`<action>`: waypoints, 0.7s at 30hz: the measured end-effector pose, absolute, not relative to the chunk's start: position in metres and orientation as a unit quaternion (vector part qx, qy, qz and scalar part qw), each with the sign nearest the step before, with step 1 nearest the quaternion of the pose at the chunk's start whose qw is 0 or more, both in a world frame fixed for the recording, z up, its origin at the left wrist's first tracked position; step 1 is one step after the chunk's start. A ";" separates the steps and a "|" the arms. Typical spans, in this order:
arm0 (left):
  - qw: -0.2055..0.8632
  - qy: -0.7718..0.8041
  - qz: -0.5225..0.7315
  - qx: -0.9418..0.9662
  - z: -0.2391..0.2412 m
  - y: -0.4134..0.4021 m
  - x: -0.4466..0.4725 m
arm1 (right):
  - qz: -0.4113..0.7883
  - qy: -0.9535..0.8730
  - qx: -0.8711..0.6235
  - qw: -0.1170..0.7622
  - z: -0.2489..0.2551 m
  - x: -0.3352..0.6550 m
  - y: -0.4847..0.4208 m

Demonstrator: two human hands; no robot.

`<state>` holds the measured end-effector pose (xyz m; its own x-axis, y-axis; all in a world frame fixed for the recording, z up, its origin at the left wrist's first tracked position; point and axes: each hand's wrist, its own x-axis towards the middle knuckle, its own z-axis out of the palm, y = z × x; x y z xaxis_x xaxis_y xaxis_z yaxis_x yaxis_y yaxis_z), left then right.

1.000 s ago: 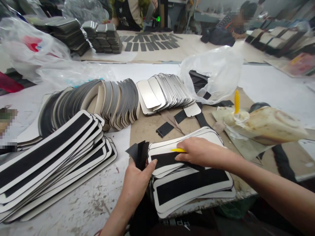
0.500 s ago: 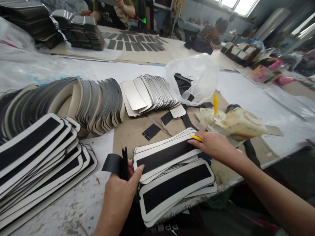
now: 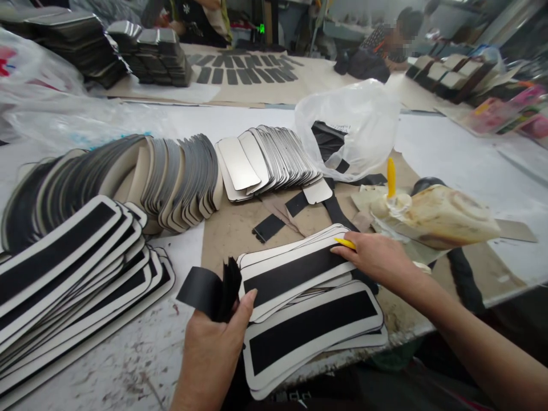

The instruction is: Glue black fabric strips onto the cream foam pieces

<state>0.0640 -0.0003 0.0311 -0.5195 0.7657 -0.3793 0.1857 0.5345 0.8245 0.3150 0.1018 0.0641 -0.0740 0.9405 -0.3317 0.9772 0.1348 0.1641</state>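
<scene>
Head view, and here's the black-banded panel (image 3: 295,269), lying flat atop its stack right in front of the person, slightly aslant, another banded panel (image 3: 317,325) nearer the table edge. The left hand (image 3: 214,348) has a bunch of black strips (image 3: 199,291) pinched, thumb against the panel's left end; the other fingers are mostly hidden. Over on the right, the hand (image 3: 377,254) has its fingers drawn together around a yellow stick (image 3: 345,244), fingertips down at the panel's far end.

How does it handle? Light, I'd judge, thin and bendy but firm enough to lie flat; the strips look softer, curling at the loose end. Best hold: the pale margin at either end, off the band. Slipperiness I can't call.

Underneath, brown sheet (image 3: 231,228) over a scuffed white table (image 3: 107,365). Beyond: fanned curved pieces (image 3: 188,177), a plastic bag (image 3: 372,125), a stained bottle (image 3: 454,214). And at the back, co-workers around another table (image 3: 317,85) bearing rows of dark pieces (image 3: 246,75).
</scene>
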 end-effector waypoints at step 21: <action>0.368 0.793 0.394 0.285 0.053 -0.001 0.065 | -0.059 0.745 0.649 0.142 0.060 0.319 0.099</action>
